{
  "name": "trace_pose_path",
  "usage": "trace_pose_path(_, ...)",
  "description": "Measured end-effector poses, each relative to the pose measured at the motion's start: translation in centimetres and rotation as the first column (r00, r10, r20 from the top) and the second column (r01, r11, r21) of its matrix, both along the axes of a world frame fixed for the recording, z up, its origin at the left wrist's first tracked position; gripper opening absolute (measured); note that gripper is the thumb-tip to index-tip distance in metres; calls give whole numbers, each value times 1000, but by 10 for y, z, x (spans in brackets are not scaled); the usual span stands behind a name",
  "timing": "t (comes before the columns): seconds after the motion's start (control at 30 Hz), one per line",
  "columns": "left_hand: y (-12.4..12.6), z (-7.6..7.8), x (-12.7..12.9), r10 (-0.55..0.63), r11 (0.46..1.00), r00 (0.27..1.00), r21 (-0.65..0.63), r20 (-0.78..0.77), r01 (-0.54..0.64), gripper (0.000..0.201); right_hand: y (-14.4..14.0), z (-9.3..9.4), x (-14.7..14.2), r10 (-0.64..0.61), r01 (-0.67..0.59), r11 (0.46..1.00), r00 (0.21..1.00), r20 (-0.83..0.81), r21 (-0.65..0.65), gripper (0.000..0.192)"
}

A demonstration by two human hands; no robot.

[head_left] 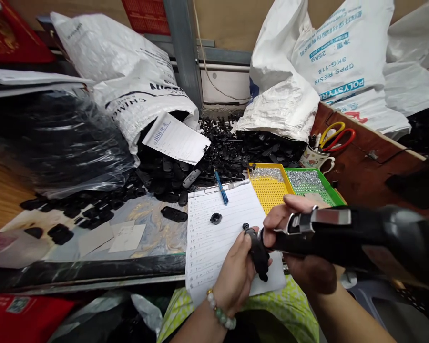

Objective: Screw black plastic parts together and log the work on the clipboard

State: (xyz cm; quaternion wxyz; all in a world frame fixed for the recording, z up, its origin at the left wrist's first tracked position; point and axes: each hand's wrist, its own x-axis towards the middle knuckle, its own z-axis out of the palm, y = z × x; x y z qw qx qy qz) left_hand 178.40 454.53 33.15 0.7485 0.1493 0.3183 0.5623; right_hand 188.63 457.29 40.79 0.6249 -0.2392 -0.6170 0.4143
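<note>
My left hand [236,267] is closed around a dark, elongated plastic part [258,255], held over a lined paper sheet [214,247]. A small round black piece [246,226] shows at the part's upper end. My right hand [307,267] grips a black powered screwdriver [332,233] with a silver lever on its side. The screwdriver's front end points left at the plastic part; fingers hide whether its tip touches. Another round black piece [216,218] lies on the paper, and a blue pen [221,186] rests across its top edge.
A yellow tray [268,190] and a green tray [332,190] hold small silvery pieces. Behind them stands a mug [312,157] with scissors. Black parts [225,147] are heaped at the back between white sacks [128,71]. Paper slips [127,238] lie on the left.
</note>
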Motion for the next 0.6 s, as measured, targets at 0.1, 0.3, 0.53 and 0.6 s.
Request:
trace_pose_path(0.1, 3, 0, -4, 1, 1000, 991, -11, 135, 0, 31, 2, 10, 4, 60, -64, 998, 988, -143, -23, 68)
trace_pose_path(0.3, 5, 0, -15, -101, 994, 950, -14, 294, 110, 33, 9, 21, 8, -58, 14, 989, 952, -301, -146, 76)
trace_pose_path(0.53, 4, 1, -13, -102, 994, 937, 1, 333, 108, 34, 10, 25, 8, -53, -25, 976, 938, -343, -218, 55)
trace_pose_path(0.6, 4, 3, -13, -98, 995, 935, 5, 341, 103, 36, 10, 26, 7, -68, -9, 976, 936, -346, -219, 49)
